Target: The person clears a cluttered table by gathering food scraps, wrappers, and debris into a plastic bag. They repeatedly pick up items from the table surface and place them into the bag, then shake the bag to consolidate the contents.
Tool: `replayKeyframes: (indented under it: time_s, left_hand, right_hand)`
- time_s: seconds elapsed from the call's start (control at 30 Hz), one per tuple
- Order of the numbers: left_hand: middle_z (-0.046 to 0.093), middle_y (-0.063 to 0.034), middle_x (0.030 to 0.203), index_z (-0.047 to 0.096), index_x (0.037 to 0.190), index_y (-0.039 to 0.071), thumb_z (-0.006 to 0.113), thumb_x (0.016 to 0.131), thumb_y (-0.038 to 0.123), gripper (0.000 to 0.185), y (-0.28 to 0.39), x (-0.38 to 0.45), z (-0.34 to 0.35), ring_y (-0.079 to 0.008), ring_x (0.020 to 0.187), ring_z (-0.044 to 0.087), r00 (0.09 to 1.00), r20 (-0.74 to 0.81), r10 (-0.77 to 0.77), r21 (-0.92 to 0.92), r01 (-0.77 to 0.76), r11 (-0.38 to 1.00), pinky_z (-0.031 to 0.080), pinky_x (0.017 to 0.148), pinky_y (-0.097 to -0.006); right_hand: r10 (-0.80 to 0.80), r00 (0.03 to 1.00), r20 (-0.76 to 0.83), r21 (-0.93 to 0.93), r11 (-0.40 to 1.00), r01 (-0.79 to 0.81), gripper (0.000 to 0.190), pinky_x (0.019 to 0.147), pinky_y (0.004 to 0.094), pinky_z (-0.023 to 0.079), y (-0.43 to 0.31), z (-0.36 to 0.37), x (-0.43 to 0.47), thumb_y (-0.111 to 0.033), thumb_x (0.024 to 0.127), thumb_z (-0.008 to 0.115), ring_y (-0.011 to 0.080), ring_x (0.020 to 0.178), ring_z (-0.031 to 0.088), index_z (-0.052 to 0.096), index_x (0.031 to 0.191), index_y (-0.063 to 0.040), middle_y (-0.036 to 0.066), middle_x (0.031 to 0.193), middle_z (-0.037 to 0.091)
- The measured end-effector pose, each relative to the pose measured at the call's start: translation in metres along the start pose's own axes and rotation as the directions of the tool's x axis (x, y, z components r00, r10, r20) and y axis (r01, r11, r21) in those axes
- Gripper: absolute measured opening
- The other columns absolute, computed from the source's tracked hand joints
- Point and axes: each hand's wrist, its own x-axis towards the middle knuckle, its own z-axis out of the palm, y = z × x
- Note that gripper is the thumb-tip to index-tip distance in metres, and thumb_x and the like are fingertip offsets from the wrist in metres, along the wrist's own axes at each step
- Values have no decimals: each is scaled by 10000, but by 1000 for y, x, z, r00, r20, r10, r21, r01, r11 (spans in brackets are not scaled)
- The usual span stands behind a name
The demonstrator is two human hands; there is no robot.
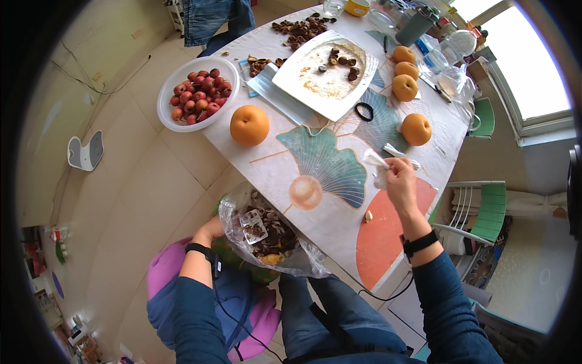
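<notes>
My right hand (402, 179) pinches a crumpled white tissue (376, 164) just above the right part of the table. Close to it lie a folded white tissue strip (394, 150) and a small pale scrap (368, 216). At the table's near edge, my left hand (213, 227) is at the side of a patterned waste bin (260, 274), its fingers partly hidden. A clear plastic bag (313, 261) lines the bin. Inside are dark peelings (277, 227), a white plastic tray (253, 226) and a yellowish scrap (272, 260).
Red hawthorn-like fruits fill a white bowl (162, 107) overhanging the table edge. An orange-brown round fruit (249, 125) sits beside it. Several similar fruits (416, 129) line the right. A white plate (295, 77) bears nut shells, next to a face mask (284, 102). A knife (441, 93) lies farther right.
</notes>
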Motion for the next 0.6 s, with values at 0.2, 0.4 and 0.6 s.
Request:
replayKeyframes:
  time_s: [0.2, 0.4, 0.6]
  left_hand:
    - [674, -75, 1060, 655, 1115, 21, 673, 800, 130, 334, 13, -6, 7, -178, 917, 587, 999, -23, -44, 93, 46, 995, 512, 806, -350]
    - [672, -78, 1061, 650, 1125, 18, 674, 810, 150, 343, 47, -22, 18, -176, 916, 584, 995, -71, -70, 266, 86, 960, 512, 798, -345]
    - [660, -76, 1105, 629, 1167, 16, 679, 812, 133, 377, 69, -36, 27, -175, 948, 576, 967, -128, -219, 119, 234, 965, 506, 818, -347]
  right_hand:
    - [20, 999, 49, -306, 952, -4, 188, 814, 422, 504, 17, 18, -10, -33, 823, 555, 372, 919, 614, 686, 956, -2, 186, 1014, 617]
    - [-173, 973, 153, -144, 970, 195, 145, 798, 417, 506, -43, 75, -39, 3, 796, 569, 372, 892, 620, 672, 899, 7, 187, 993, 621]
    - [-394, 748, 534, 158, 916, 370, 128, 837, 414, 503, -127, 121, -112, 27, 720, 565, 348, 901, 605, 631, 825, -5, 162, 936, 597]
